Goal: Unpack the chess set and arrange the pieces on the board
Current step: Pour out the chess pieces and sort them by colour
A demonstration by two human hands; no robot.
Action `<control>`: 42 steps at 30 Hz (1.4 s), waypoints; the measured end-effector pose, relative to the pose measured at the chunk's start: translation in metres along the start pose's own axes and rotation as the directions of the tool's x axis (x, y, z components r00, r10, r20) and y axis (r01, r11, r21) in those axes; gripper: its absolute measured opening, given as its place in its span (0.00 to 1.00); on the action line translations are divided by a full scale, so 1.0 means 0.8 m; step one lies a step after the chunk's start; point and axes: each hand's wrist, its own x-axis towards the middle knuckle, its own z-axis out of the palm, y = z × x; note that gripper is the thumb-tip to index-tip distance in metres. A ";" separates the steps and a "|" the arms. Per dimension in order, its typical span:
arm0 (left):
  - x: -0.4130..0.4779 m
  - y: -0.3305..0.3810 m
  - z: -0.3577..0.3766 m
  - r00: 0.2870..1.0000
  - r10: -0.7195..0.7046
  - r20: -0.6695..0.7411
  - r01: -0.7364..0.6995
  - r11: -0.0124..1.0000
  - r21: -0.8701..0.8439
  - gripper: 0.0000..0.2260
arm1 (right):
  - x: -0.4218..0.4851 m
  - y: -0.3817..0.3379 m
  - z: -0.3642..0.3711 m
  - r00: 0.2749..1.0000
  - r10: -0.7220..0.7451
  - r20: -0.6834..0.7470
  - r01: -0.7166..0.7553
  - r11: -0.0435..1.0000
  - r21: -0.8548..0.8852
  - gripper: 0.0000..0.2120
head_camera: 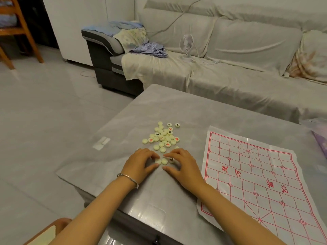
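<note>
Cream-white round chess pieces (161, 137) lie in a loose heap on the tabletop (177, 106), nearer its left edge than its right. Most are blank side up; a few show red or black characters. At the heap's near side three pieces sit apart in a short row, two blank (158, 161) and one with a dark character (171, 160).

The left hand (139, 165) and the right hand (184, 167) arch over this row. The fingers are bent, with the tips on or at the pieces and the thumbs low on the table. I cannot tell whether either hand pinches a piece or only touches it. A metal bracelet (128, 178) circles the left wrist.

The board (256, 174), a thin creased sheet printed with a red grid, lies flat just beside the right forearm and runs toward the near edge, with no piece on it.

Beyond the far edge stands a cloth-covered sofa (230, 76) bearing a small white fan (186, 43) and crumpled clothes (150, 49).
</note>
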 end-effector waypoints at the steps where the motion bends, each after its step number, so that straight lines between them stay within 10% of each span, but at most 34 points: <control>1: 0.001 0.000 -0.001 1.000 -0.015 -0.001 0.015 1.000 -0.013 0.09 | 0.004 -0.002 0.003 1.000 0.023 -0.012 -0.022 1.000 0.012 0.15; 11: 0.012 -0.002 -0.002 0.990 -0.142 -0.012 0.138 0.976 -0.166 0.05 | 0.015 -0.004 0.003 0.981 0.187 -0.059 -0.179 0.977 0.119 0.02; 20: 0.039 -0.001 -0.004 0.995 -0.100 0.018 0.100 0.994 0.039 0.15 | 0.036 0.025 -0.025 0.959 0.272 -0.085 -0.257 0.953 0.160 0.11; 42: 0.070 0.007 0.006 0.982 -0.175 0.065 0.179 0.983 -0.049 0.08 | 0.058 0.033 -0.026 0.980 0.181 -0.078 -0.166 0.971 0.170 0.03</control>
